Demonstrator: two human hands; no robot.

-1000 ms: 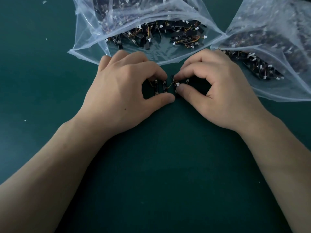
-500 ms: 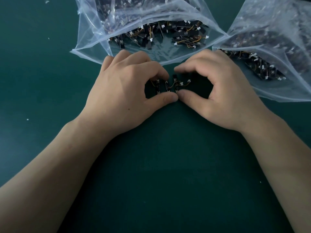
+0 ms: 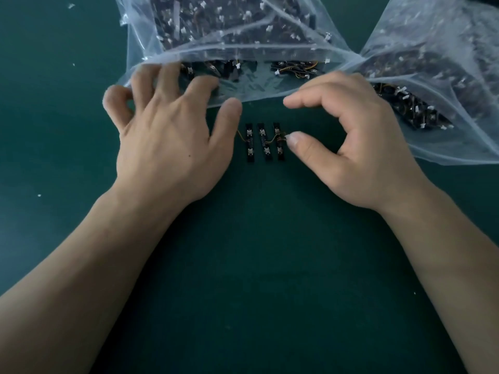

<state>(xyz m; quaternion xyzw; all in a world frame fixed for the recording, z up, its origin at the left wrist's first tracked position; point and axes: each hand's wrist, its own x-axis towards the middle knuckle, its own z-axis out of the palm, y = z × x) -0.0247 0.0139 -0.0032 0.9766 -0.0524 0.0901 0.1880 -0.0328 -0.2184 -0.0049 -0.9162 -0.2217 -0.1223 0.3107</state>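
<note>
Three wired black boards (image 3: pixel 261 141) lie side by side on the table (image 3: pixel 256 265). Left of them, your left hand (image 3: pixel 167 136) is spread wide, its fingertips inside the plastic bag (image 3: pixel 270 85) beyond the boards, with nothing visibly held. Right of them, your right hand (image 3: pixel 356 141) arches loosely, its thumb touching the rightmost board's wire.

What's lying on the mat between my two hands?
Three black circuit strips linked by orange wires, side by side on the mat; head view.

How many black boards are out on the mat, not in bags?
3, in a row: left board beside the left hand; middle board; right board at the right hand thumb. More fill the middle bag and right bag, too jumbled to count.
</note>
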